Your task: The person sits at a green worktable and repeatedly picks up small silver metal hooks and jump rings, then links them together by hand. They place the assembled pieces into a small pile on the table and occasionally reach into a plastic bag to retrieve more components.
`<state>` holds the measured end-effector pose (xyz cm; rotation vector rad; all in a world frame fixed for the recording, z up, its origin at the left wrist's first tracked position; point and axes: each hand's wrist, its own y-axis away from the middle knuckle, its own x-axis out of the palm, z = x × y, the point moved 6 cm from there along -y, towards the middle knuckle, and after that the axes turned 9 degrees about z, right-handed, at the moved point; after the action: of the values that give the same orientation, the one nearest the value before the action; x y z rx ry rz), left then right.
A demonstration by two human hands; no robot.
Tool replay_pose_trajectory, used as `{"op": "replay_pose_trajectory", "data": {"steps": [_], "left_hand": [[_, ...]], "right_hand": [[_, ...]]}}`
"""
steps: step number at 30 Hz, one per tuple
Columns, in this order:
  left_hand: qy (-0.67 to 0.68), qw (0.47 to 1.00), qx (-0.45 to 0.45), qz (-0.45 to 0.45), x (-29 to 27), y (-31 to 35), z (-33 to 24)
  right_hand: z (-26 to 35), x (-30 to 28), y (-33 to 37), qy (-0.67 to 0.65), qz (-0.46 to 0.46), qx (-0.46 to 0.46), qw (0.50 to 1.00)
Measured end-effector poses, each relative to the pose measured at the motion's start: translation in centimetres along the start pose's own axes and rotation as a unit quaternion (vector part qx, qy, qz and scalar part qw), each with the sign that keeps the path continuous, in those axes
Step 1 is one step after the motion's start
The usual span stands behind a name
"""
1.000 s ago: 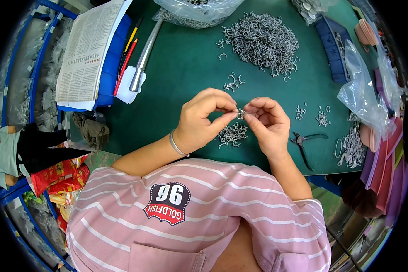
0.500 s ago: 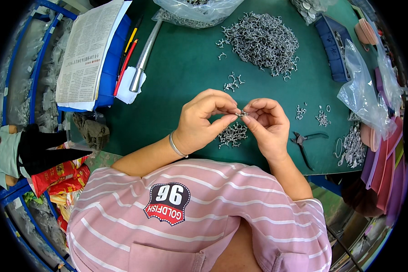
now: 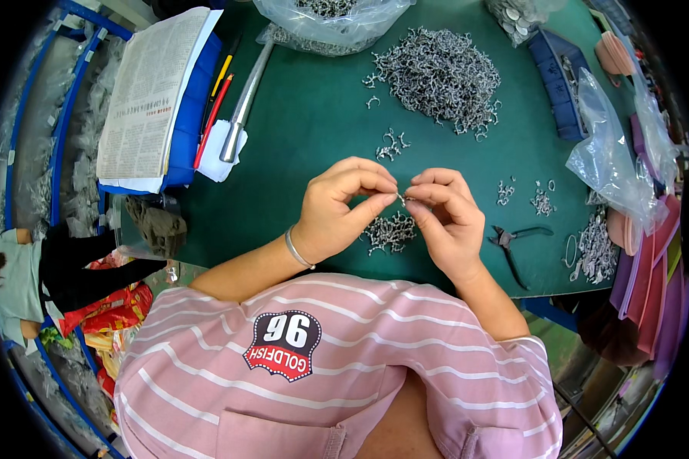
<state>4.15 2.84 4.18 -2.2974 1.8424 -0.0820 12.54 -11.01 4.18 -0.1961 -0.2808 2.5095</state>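
Note:
Over the near part of the green table, my left hand (image 3: 332, 210) and my right hand (image 3: 449, 222) meet fingertip to fingertip. Thumb and fingers of each pinch a small silver metal ring piece (image 3: 403, 200); its exact shape is partly hidden by the fingertips. Just below them lies a small heap of similar silver pieces (image 3: 390, 232). A few loose open rings (image 3: 392, 144) rest beyond my hands, and a large pile of them (image 3: 440, 76) sits farther back. Black-handled pliers (image 3: 511, 245) lie to the right of my right hand.
At left stand a blue bin (image 3: 195, 115) topped with newspaper (image 3: 149, 92), a tapered metal mandrel (image 3: 246, 103) and a red pencil (image 3: 213, 122). A plastic bag (image 3: 333, 27) of metal pieces, a blue tray (image 3: 556, 84) and a silver cluster (image 3: 595, 252) border the table. Another person (image 3: 19, 268) is far left.
Both hands have shifted slightly, and the ring piece has turned between the fingertips. The person at far left has moved a little. The whole view has tilted slightly.

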Motion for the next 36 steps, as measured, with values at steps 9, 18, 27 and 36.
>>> {"op": "replay_pose_trajectory", "data": {"steps": [9,18,27,36], "left_hand": [[0.083,0.996,0.003,-0.042,-0.8,-0.2,1.1],[0.099,0.993,0.007,-0.06,-0.7,-0.2,1.8],[0.099,0.994,-0.021,-0.05,-0.5,0.1,2.6],[0.246,0.967,0.001,0.068,1.3,0.5,2.0]], "right_hand": [[-3.9,-0.6,0.5,-0.4,-0.073,0.21,0.889],[-1.7,0.3,0.7,-0.178,0.058,0.124,0.974],[-0.3,-0.6,0.6,-0.046,0.007,0.003,0.999],[3.1,0.2,0.6,0.227,0.005,-0.18,0.957]]}}
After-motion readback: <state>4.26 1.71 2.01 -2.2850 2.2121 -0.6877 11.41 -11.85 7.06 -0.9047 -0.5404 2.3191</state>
